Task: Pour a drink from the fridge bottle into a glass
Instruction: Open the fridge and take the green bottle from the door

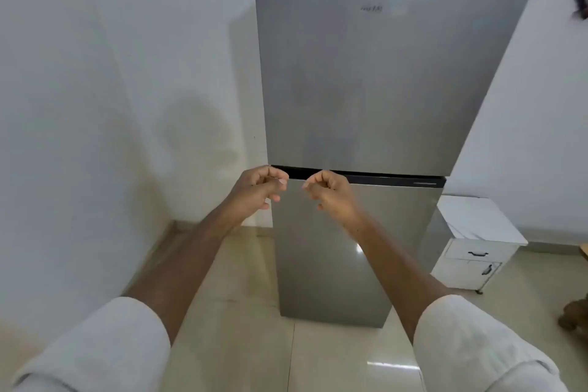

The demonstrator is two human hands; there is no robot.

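Both hands are held loosely curled and empty before the closed fridge (366,73), the left hand (257,189) nearest the left end of its horizontal door seam (381,176), the right hand (331,192) just beside; bottle and glass are unseen.

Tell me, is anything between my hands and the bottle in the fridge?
Yes. Both fridge doors are shut: the upper door and lower door. The left hand and right hand are at the dark gap between them, holding nothing. No bottle or glass is visible.
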